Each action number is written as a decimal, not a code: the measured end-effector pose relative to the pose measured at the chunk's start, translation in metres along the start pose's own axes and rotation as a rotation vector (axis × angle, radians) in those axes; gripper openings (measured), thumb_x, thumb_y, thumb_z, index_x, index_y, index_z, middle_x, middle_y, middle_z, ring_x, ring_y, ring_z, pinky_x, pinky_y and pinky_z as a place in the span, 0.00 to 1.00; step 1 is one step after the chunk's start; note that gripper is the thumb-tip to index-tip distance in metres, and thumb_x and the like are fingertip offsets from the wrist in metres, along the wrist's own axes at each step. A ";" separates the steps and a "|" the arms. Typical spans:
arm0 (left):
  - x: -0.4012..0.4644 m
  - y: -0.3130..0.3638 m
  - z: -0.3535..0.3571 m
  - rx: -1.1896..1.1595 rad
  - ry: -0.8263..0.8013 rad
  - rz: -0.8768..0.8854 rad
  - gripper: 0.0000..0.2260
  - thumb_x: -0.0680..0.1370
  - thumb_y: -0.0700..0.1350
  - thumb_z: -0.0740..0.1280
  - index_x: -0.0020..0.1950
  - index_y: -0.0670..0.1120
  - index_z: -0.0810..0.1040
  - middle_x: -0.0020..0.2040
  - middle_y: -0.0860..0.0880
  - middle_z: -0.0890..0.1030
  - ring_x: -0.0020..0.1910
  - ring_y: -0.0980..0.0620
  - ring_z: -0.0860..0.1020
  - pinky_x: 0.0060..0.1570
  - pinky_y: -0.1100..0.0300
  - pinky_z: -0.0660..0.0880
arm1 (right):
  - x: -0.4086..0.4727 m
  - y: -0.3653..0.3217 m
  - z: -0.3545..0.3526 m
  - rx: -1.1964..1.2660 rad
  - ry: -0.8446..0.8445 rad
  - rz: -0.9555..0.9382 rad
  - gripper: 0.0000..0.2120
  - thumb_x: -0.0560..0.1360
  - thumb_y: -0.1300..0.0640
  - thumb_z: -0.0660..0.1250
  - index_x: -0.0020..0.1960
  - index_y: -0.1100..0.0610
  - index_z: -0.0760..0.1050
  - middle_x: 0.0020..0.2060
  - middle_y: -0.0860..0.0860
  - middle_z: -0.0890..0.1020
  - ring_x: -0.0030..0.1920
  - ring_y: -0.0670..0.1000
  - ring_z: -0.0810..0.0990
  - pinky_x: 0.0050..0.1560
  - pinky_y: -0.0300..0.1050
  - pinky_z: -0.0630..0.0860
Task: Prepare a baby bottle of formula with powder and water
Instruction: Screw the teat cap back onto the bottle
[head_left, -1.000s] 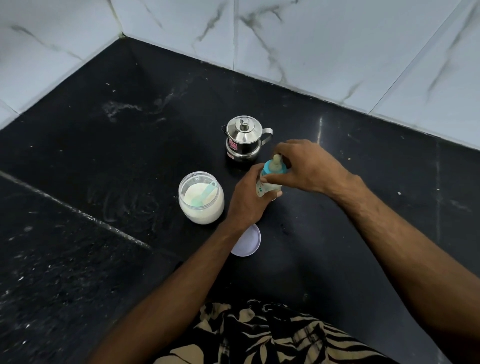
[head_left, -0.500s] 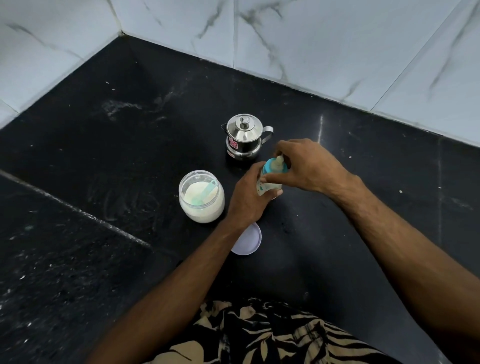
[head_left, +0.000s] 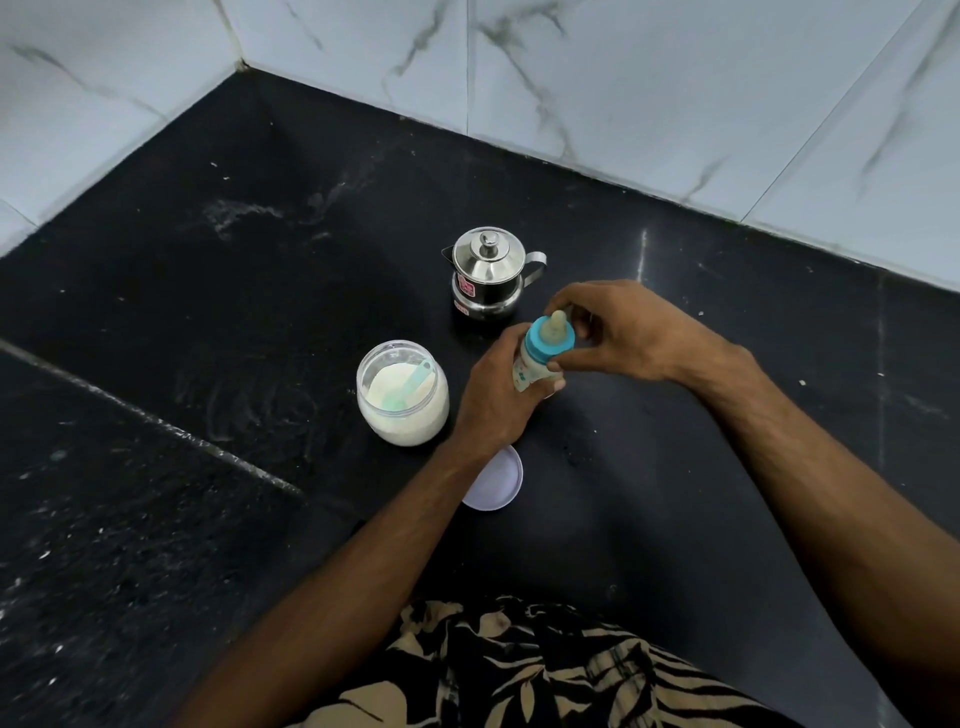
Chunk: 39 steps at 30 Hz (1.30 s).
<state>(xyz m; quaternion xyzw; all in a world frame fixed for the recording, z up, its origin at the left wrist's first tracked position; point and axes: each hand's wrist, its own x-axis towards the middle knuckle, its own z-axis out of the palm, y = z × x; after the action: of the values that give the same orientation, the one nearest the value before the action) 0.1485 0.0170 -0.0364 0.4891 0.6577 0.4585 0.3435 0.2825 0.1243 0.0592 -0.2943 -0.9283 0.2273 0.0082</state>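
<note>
A small baby bottle (head_left: 529, 370) with a blue screw collar (head_left: 548, 341) and a pale teat stands tilted at the counter's middle. My left hand (head_left: 497, 401) wraps around the bottle's body from the left. My right hand (head_left: 618, 332) pinches the blue collar, thumb below and fingers behind the teat. Left of the bottle an open clear jar (head_left: 402, 392) holds white formula powder with a teal scoop (head_left: 413, 387) lying in it. Behind the bottle stands a small lidded steel pot (head_left: 487, 273) with a spout and handle.
A round white jar lid (head_left: 493, 480) lies flat on the black stone counter (head_left: 208, 312), partly under my left forearm. White marble wall tiles close off the back and left. A seam runs diagonally across the counter's left side.
My right hand's fingers have shifted around the blue collar, baring more of the teat. The bottle, jar and pot stay where they were.
</note>
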 end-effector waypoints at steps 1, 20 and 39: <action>0.000 0.000 0.000 0.001 -0.001 -0.002 0.28 0.71 0.44 0.76 0.68 0.49 0.70 0.63 0.54 0.77 0.59 0.61 0.73 0.56 0.71 0.69 | 0.002 0.000 0.000 -0.006 -0.007 0.007 0.24 0.68 0.43 0.73 0.59 0.52 0.74 0.47 0.48 0.80 0.45 0.47 0.79 0.47 0.50 0.80; -0.001 0.002 0.000 -0.019 -0.023 -0.024 0.29 0.72 0.43 0.75 0.70 0.50 0.69 0.62 0.57 0.75 0.59 0.63 0.72 0.55 0.73 0.68 | -0.003 -0.006 0.010 0.065 0.096 0.090 0.24 0.68 0.45 0.76 0.57 0.54 0.73 0.45 0.43 0.79 0.40 0.41 0.79 0.43 0.37 0.78; -0.002 0.001 0.001 0.005 0.007 0.007 0.28 0.71 0.45 0.75 0.69 0.49 0.69 0.63 0.54 0.77 0.60 0.59 0.74 0.59 0.64 0.71 | -0.006 -0.001 -0.002 0.064 0.112 -0.004 0.21 0.69 0.48 0.75 0.57 0.55 0.74 0.45 0.48 0.81 0.41 0.46 0.79 0.43 0.45 0.79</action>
<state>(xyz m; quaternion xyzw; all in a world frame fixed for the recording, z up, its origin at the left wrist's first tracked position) 0.1499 0.0156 -0.0358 0.4908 0.6583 0.4596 0.3384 0.2872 0.1215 0.0625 -0.3042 -0.9192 0.2400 0.0703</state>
